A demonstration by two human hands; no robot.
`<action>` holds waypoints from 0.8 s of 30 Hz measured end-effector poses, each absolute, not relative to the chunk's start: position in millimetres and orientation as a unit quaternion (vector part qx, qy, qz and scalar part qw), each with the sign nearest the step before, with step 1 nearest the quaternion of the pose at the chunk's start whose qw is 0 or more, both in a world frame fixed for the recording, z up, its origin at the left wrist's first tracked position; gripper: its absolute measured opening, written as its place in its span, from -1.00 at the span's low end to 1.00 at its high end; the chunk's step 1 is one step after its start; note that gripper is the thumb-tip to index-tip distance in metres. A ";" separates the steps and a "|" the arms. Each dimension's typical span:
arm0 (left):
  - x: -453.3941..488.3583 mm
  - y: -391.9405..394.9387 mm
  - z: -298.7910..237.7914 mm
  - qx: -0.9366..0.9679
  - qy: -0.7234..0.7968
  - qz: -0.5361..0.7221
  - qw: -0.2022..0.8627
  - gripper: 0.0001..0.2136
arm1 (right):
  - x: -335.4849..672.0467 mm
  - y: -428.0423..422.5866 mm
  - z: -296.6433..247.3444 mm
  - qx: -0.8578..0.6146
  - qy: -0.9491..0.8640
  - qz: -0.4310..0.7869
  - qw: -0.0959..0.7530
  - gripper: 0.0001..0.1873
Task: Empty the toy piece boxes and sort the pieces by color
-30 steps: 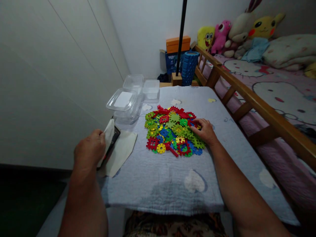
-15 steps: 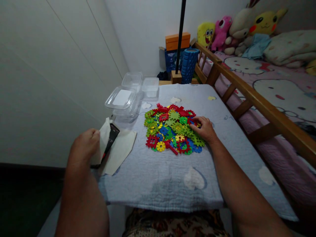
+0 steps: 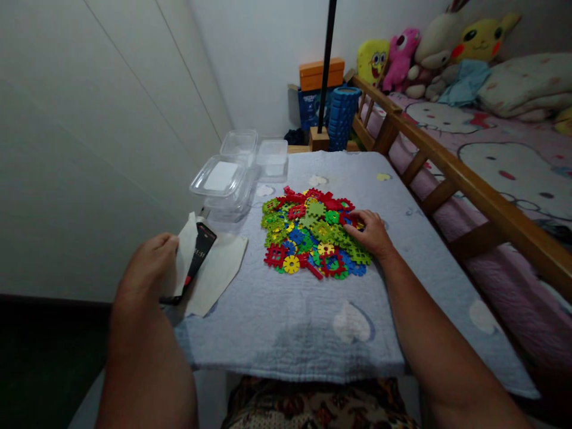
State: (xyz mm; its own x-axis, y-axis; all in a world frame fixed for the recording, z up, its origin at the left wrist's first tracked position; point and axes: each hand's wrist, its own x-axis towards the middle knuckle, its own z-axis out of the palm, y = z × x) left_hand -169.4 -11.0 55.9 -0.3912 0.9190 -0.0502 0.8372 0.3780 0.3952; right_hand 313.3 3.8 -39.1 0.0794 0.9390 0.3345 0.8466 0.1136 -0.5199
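Observation:
At the table's left edge my left hand (image 3: 154,259) is closed on the edge of a pale sheet (image 3: 185,245); whether it is paper or thin cloth I cannot tell. The sheet is folded up, and beneath it a phone (image 3: 199,255) with a lit dark screen lies partly uncovered. More of the sheet spreads flat to the phone's right. A heap of plastic interlocking pieces (image 3: 315,229), red, green, yellow and blue, fills the table's middle. My right hand (image 3: 370,233) rests against the heap's right side, thumb and fingers apart, gripping no piece that I can see.
Clear plastic containers (image 3: 221,179) stand behind the phone at the back left. A black pole (image 3: 326,71) on a wooden block rises beyond the table (image 3: 286,333), near a blue foam roller (image 3: 343,119). A wooden bed rail (image 3: 465,185) runs along the right.
My left hand has shifted slightly left, drawing the sheet's flap back so more of the phone's screen shows. My right hand and the heap look the same.

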 end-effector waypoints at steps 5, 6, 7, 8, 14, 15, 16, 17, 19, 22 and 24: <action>-160.7 -12.0 62.7 0.481 0.845 0.140 0.189 -0.71 | 313.7 3.8 -39.1 -0.660 -0.675 0.076 0.320 -0.66; -159.7 -12.0 63.1 0.482 0.845 0.135 0.187 -0.71 | 313.8 3.8 -39.1 -0.660 -0.675 0.077 0.321 -0.66; -159.0 -12.0 63.2 0.485 0.845 0.131 0.186 -0.70 | 313.8 3.8 -39.0 -0.659 -0.675 0.079 0.323 -0.66; -158.4 -12.1 63.1 0.492 0.841 0.129 0.185 -0.69 | 313.8 3.9 -38.9 -0.658 -0.674 0.081 0.324 -0.66; -153.7 -14.5 61.8 0.557 0.812 0.097 0.144 -0.65 | 314.7 4.6 -40.4 -0.659 -0.673 0.078 0.327 -0.65; -152.8 -14.9 61.2 0.566 0.809 0.084 0.133 -0.65 | 314.9 4.7 -40.6 -0.659 -0.673 0.077 0.326 -0.64; -151.9 -15.3 60.3 0.577 0.805 0.072 0.121 -0.65 | 315.1 4.8 -40.8 -0.659 -0.673 0.077 0.326 -0.64; -151.0 -15.6 59.3 0.586 0.801 0.062 0.110 -0.66 | 315.2 4.7 -40.8 -0.659 -0.673 0.077 0.325 -0.63; -148.8 -16.1 57.4 0.599 0.794 0.046 0.094 -0.69 | 315.1 4.4 -40.3 -0.658 -0.675 0.078 0.325 -0.64; -142.9 -17.3 54.8 0.617 0.782 0.025 0.083 -0.74 | 314.3 3.5 -39.2 -0.660 -0.675 0.072 0.321 -0.63; -136.3 -19.3 52.7 0.631 0.772 0.011 0.078 -0.74 | 313.7 3.0 -38.5 -0.663 -0.674 0.066 0.319 -0.63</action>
State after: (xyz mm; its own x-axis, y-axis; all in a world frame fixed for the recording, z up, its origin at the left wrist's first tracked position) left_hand -136.3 -19.3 52.7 -0.1926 0.9755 -0.1064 0.9720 0.2045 0.1155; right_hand 313.7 3.0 -38.5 0.0832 0.9362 0.3416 0.8520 0.1110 -0.5116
